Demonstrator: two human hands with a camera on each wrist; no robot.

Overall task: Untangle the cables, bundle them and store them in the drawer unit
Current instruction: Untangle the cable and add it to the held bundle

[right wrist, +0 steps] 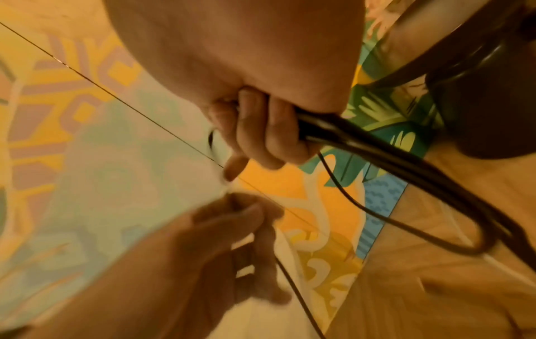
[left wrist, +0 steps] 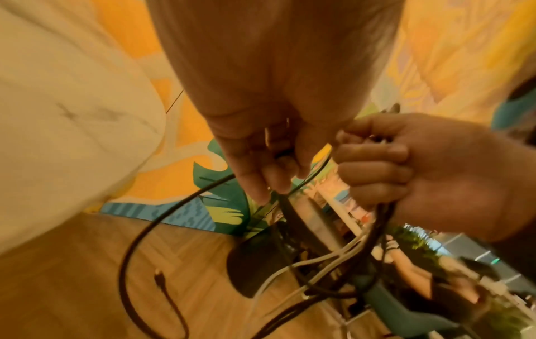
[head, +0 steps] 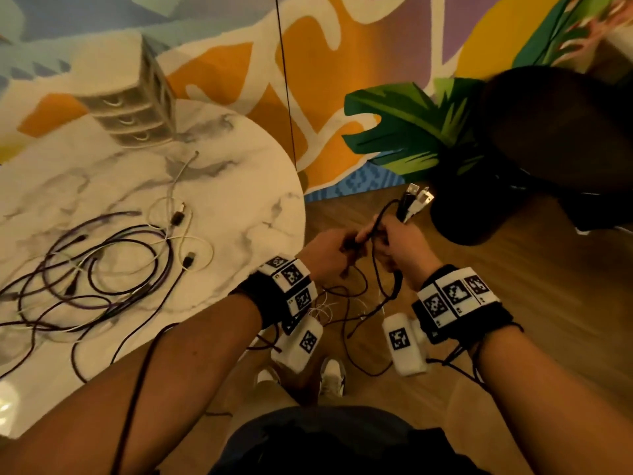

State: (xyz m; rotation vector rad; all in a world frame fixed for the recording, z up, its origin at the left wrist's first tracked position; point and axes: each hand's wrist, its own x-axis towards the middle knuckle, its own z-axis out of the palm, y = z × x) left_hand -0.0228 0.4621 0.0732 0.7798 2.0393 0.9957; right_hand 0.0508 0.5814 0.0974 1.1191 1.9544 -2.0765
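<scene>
My right hand (head: 394, 245) grips a bunch of dark and white cables (right wrist: 385, 156), and their plugs (head: 416, 197) stick up above the fist. The bunch hangs in loops (head: 363, 323) below both hands, off the table's right edge. My left hand (head: 334, 246) pinches one thin black cable (left wrist: 314, 170) just left of the right fist. A tangle of purple, black and white cables (head: 106, 265) lies on the round marble table (head: 246, 186) at the left. The small drawer unit (head: 133, 108) stands at the table's far edge, its drawers closed.
A dark round stool or lampshade (head: 555, 138) stands close on the right above the wooden floor (head: 513, 269). A painted wall (head: 342, 63) rises behind the table. A thin black cord (head: 286, 80) hangs down in front of the wall. My shoes (head: 330, 377) show below the hands.
</scene>
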